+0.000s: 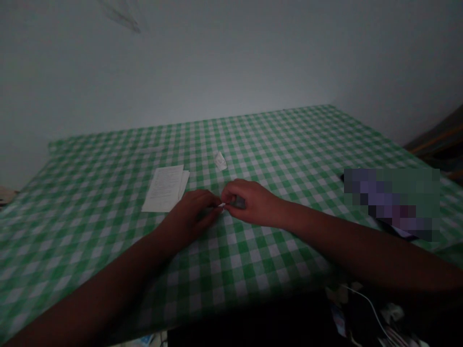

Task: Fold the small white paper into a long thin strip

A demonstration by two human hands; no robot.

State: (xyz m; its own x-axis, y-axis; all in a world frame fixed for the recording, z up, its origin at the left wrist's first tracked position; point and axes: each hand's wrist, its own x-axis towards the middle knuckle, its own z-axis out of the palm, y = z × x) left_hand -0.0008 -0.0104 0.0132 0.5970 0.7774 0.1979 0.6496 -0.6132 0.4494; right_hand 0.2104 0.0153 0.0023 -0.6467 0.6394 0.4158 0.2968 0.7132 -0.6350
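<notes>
My left hand [195, 208] and my right hand [250, 202] meet over the middle of the table, fingertips almost touching. Between them is a small white piece of paper [222, 205], mostly covered by the fingers. The thumb and fingers of each hand are pinched on it from opposite sides. Just left of my left hand lies a small stack of printed paper sheets [164, 188], slightly fanned at its right side. Beyond the hands rests a small creased piece of printed paper [220, 161], apart from both hands.
A green and white checked tablecloth [275, 144] covers the table, which reaches a pale wall [231, 62]. On the right, a dark-edged flat object [392, 205] is mostly blurred out. Below the front edge, a white cable [369, 301] hangs among dim clutter.
</notes>
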